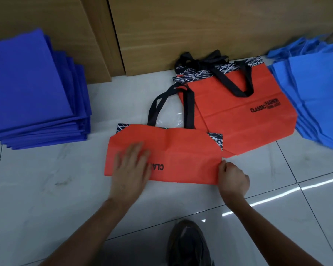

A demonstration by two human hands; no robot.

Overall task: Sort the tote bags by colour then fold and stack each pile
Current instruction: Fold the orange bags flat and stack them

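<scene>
An orange tote bag (183, 150) with black handles lies folded over on the white tiled floor in front of me. My left hand (132, 166) presses flat on its left part, fingers straight. At the fold's right edge my right hand (232, 178) has curled fingers and pinches the bag's corner. Behind it, more orange tote bags (238, 116) lie unfolded in a loose pile, black handles on top. A stack of folded dark blue bags (33, 93) sits at the left. A heap of light blue bags (315, 96) lies at the right.
Wooden cabinet panels (181, 29) stand along the back, right behind the piles. My dark shoe (188, 244) is on the floor at the bottom centre. Bare glossy tiles (46, 189) stretch between me and the piles.
</scene>
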